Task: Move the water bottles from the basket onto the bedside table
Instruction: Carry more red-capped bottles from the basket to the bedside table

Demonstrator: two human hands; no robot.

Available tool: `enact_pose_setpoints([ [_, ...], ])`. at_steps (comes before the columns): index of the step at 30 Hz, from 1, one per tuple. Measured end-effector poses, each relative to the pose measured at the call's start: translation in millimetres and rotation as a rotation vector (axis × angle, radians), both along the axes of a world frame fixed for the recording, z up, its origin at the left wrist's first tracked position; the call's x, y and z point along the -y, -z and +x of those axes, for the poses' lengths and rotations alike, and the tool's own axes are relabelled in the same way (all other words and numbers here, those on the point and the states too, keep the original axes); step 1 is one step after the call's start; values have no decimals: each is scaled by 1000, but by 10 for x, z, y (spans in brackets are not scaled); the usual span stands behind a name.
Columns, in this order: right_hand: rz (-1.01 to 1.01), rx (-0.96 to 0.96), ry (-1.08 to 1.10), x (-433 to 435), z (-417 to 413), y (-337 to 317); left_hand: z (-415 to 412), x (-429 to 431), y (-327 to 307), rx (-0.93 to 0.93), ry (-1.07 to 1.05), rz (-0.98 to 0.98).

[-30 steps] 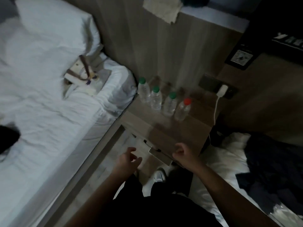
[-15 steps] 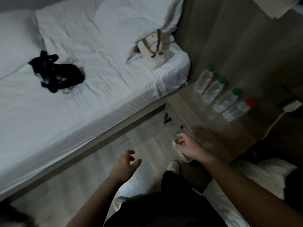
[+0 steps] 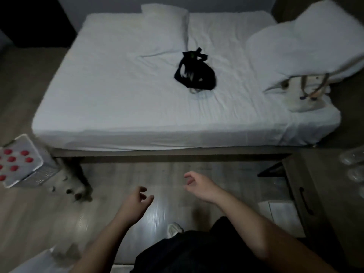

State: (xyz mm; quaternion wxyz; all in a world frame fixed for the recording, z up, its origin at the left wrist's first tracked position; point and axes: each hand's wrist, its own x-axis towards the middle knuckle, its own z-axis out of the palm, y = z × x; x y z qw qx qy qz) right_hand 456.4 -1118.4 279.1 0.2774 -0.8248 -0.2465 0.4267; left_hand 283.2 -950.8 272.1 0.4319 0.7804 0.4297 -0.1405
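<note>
A white basket point(image 3: 37, 174) stands on the floor at the far left, by the bed's corner, with several red-capped water bottles point(image 3: 11, 159) upright inside. The wooden bedside table point(image 3: 315, 186) is at the right edge; clear bottles point(image 3: 352, 158) on it are only partly in frame. My left hand point(image 3: 136, 200) and my right hand point(image 3: 199, 184) hang over the floor in front of me, fingers loosely curled, holding nothing.
A bed with white sheets point(image 3: 137, 85) fills the middle, with a black strappy item point(image 3: 195, 73), pillows point(image 3: 307, 40) and a tote bag point(image 3: 307, 95) on it. A grey fluffy thing point(image 3: 72, 180) lies beside the basket. Wooden floor point(image 3: 167, 174) lies between me and the bed.
My view has swung left from the bedside table to the bed and the basket. Both hands came away from the table and now hover over the floor.
</note>
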Motion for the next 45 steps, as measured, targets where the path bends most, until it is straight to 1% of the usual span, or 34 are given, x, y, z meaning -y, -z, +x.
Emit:
enact_pose_setpoints([
  [2, -21, 29, -56, -292, -72, -21, -260, -187, 1, 16, -82, 1],
  [5, -40, 82, -83, -645, -138, -10, -517, -406, 17, 46, -190, -13],
  [9, -52, 116, -125, -1056, -194, 40, -680, -660, -3, 108, -285, -33],
  [13, -62, 126, -107, -1524, -193, 147, -761, -1023, 0, 146, -362, -9],
  [17, -56, 112, -124, -2172, -202, 305, -839, -1568, 122, 148, -405, 6],
  [23, -81, 111, -170, -3398, -202, 483, -965, -2704, 261, 105, -415, -13],
  [26, -83, 114, -244, -4079, -307, 430, -1127, -3260, 245, 78, -447, -12],
  [29, -75, 126, -378, -4749, -427, 364, -1279, -3758, 268, 92, -562, 10],
  [35, -103, 145, -604, -5686, -818, 217, -1585, -4376, 338, 129, -724, -10],
  [38, -119, 143, -651, -6034, -1018, 201, -1709, -4704, 354, 158, -751, -27],
  [41, -132, 132, -645, -6360, -1238, 206, -1898, -5091, 419, 181, -755, -57],
  [45, -140, 129, -592, -6866, -1616, 269, -2257, -5774, 574, 125, -688, -79],
])
